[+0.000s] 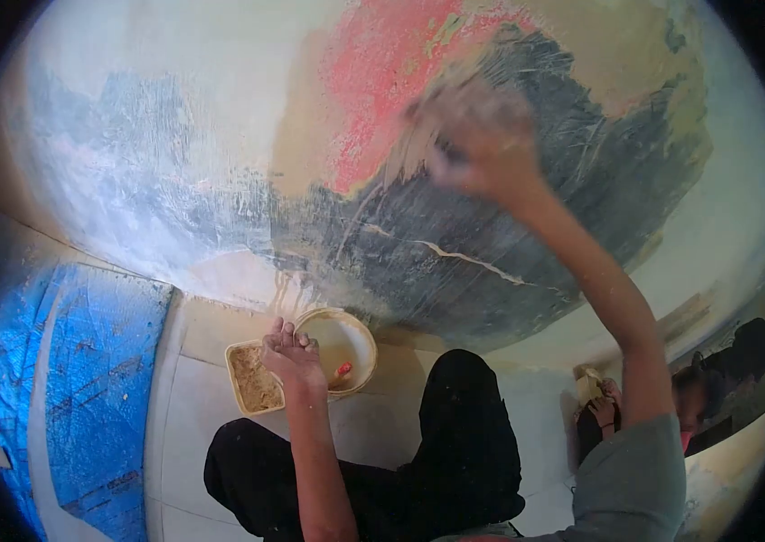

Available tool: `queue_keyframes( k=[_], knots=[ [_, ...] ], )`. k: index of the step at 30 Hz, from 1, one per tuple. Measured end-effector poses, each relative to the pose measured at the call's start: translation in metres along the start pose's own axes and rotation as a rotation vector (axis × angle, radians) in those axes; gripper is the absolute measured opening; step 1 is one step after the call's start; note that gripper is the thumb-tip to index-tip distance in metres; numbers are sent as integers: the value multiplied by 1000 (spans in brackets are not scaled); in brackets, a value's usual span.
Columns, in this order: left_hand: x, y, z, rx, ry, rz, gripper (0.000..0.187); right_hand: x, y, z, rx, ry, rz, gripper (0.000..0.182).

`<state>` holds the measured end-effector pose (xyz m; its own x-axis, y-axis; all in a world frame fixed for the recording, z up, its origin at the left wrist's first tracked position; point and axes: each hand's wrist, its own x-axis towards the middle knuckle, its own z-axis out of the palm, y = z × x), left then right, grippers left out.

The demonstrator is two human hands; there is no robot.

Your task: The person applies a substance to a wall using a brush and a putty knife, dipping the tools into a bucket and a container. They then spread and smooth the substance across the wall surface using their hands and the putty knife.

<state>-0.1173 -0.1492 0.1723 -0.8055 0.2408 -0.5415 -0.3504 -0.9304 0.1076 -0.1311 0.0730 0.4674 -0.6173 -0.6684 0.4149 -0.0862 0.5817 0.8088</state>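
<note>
My right hand (483,135) is raised against the wall (482,226), over the border between the dark grey patch and the pink one. Motion smears its fingers, so I cannot tell what they hold. My left hand (294,354) hangs low with the palm turned up, its fingers loosely bent and apart, nothing in them. It overlaps the edges of a rectangular tub (256,381) of brown paste and a round white bucket (364,343). A red-tipped object (342,369) shows inside the bucket.
Blue plastic sheeting (98,388) covers the left side. White floor tiles (197,452) lie around my bent, black-clad legs (464,425). Another person (717,379) sits low at the right, hands (606,406) close to a tan object. A pale crack (468,256) crosses the dark patch.
</note>
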Motion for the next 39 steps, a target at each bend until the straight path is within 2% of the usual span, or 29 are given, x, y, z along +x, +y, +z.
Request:
queue_keyframes(
  k=[1, 2, 4, 5, 7, 8, 10, 11, 12, 14, 16, 17, 19, 20, 22, 23, 25, 26, 27, 29, 31, 32, 34, 35, 37, 38, 39],
  knots=[
    [-2, 1, 3, 8, 2, 13, 51, 11, 13, -8, -195, 136, 178, 51],
    [-4, 1, 3, 19, 4, 23, 50, 3, 4, -5, -189, 130, 185, 51],
    [-4, 2, 0, 18, 3, 7, 51, -11, -18, 2, 110, -85, 20, 48],
    [-3, 3, 0, 12, -6, -13, 52, -11, -15, 3, 112, -80, 26, 48],
    [-1, 1, 2, 18, -14, 4, 52, -10, -5, 0, 49, -275, -198, 56],
    [-3, -2, 0, 17, -16, 14, 52, -7, -1, -5, 55, -289, -201, 56],
    [-3, -7, 1, 24, -19, -3, 51, 2, 7, -14, -163, 148, 226, 54],
    [-3, -8, 3, 37, -29, -10, 51, -8, -1, -5, -163, 152, 228, 54],
    [-4, -9, 6, 37, -33, -5, 51, -19, -17, 7, -91, 39, -77, 54],
    [-8, -11, 7, 21, -25, -40, 59, -27, -12, 16, -12, -80, -380, 55],
    [-7, -16, 5, 31, -13, -21, 58, 3, 21, -10, -217, 118, 93, 55],
    [-5, -17, 6, 46, -20, 8, 57, -2, 12, -8, -218, 115, 93, 55],
    [-1, -18, 3, 46, -25, -12, 56, -13, -16, -3, -36, -173, -159, 55],
    [1, -17, 2, 48, -26, -32, 55, -12, -7, -2, -36, -167, -155, 55],
    [-3, -15, 7, 46, -15, -11, 54, -7, 18, -1, -83, 34, -137, 55],
    [-6, -18, 7, 42, -2, 2, 54, -2, 18, -8, -80, 25, -142, 55],
    [-8, -21, 6, 45, 2, -10, 53, 11, 15, -26, -88, 62, 258, 57],
    [-7, -19, 9, 47, -6, -3, 52, 0, 11, -17, -93, 72, 259, 57],
    [-8, -18, 12, 49, -12, 5, 52, -20, 2, 3, -48, -29, -72, 57],
    [-11, -16, 12, 50, -4, -22, 50, -21, 10, 8, -1, -131, -402, 56],
    [-13, -17, 12, 49, -8, -4, 49, 11, 43, -11, -267, 165, 106, 54],
    [-14, -17, 12, 49, -20, 16, 49, 6, 34, -11, -267, 159, 103, 54],
    [-14, -17, 10, 48, -25, 8, 50, -4, 9, -5, -42, -42, 66, 55],
    [-13, -15, 10, 51, -25, -1, 50, -4, 10, -2, -45, -34, 69, 55],
    [-10, -14, 11, 46, -25, 3, 50, -5, 14, 4, -32, -43, -276, 55],
    [-11, -15, 8, 39, -16, 0, 50, 0, 21, 2, -26, -50, -276, 55],
    [-11, -15, 8, 38, -11, -4, 50, 10, 32, -2, -145, 51, -27, 56]
  ],
)
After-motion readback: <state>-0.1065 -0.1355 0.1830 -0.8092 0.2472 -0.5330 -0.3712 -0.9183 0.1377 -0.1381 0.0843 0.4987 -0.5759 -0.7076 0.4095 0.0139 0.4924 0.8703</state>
